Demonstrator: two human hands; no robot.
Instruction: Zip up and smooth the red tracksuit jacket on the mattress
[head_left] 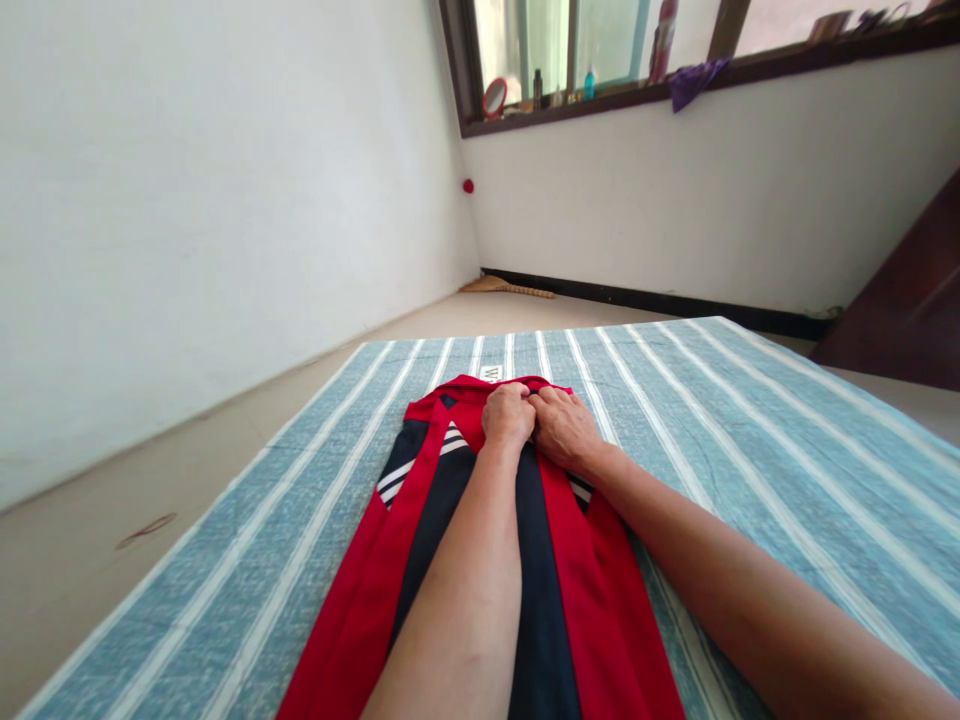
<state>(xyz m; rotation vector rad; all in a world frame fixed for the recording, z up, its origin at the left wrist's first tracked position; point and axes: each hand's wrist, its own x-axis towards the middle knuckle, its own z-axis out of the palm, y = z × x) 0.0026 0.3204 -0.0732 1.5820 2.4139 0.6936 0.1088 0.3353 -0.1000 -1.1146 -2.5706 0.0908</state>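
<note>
A red and dark navy jacket (pixel 574 560) with white-striped patches lies front up on a striped cloth, its collar end away from me. My left hand (pixel 508 413) is closed at the middle of the collar, fingertips pressed together on the fabric. Right beside it, my right hand (pixel 564 425) has its fingers bent over the collar's right half and gripping there. The fingertips of both hands are partly hidden, so the exact bit of fabric they pinch does not show. My left forearm crosses over the jacket's dark front.
A blue cloth with white stripes (pixel 750 450) covers the table-like surface. Beyond it, a broom (pixel 517 288) lies on the floor by the wall corner. Bottles, a round mirror (pixel 494 98) and a purple cloth (pixel 694 83) are on the windowsill. Dark red furniture (pixel 900 300) stands right.
</note>
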